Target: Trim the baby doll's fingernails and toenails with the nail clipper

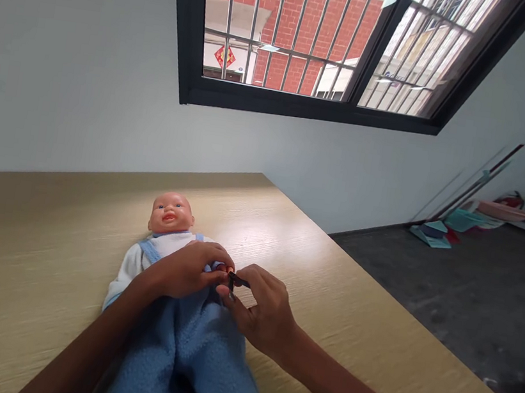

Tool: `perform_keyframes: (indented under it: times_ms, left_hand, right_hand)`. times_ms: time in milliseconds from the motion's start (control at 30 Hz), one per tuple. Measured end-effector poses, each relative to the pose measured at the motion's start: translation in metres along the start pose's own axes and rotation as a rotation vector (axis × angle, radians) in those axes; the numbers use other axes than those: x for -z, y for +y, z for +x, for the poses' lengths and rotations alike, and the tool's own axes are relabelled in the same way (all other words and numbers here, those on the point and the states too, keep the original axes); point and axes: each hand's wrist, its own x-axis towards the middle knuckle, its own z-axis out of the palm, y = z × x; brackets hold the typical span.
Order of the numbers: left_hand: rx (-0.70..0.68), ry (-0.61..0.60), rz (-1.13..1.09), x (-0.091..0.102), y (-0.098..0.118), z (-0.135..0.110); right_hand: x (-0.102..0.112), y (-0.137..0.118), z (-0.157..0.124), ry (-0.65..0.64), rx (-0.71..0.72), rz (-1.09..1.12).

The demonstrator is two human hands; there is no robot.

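Doll (197, 326) lies face-up on the table (43, 245), head (172, 213) pointing away, long axis running toward me, torso (171, 246) beneath my left hand (192, 271), which pinches its small hand (222, 270). Farther right, my right hand (267, 307) grips a slim dark tool (240, 281) at that small hand.

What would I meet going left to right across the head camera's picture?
The doll's head, then the left hand, the black tool, the right hand, the dustpan, and last the pink basin.
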Motion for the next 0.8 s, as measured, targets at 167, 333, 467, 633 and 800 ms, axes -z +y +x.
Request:
perform_keyframes:
  times_ms: [167, 333, 467, 633, 800]
  left_hand:
    - [0.002, 0.006, -0.002, 0.0, 0.001, 0.0]
    - [0.001, 0.008, -0.013, 0.001, 0.002, 0.0]
    - [-0.006, 0.008, -0.031, 0.001, 0.003, 0.0]
    - [-0.013, 0.006, -0.04, 0.002, 0.004, -0.001]
    - [0.002, 0.01, -0.016, 0.001, 0.004, -0.001]
  right_hand:
    - [0.001, -0.004, 0.002, -0.043, -0.033, 0.01]
    - [0.006, -0.009, 0.011, -0.108, -0.063, 0.009]
    - [0.01, -0.013, 0.019, -0.173, -0.07, -0.008]
    - [0.01, -0.011, 0.02, -0.203, -0.05, 0.0]
    - [0.009, 0.004, 0.014, -0.162, -0.042, 0.1]
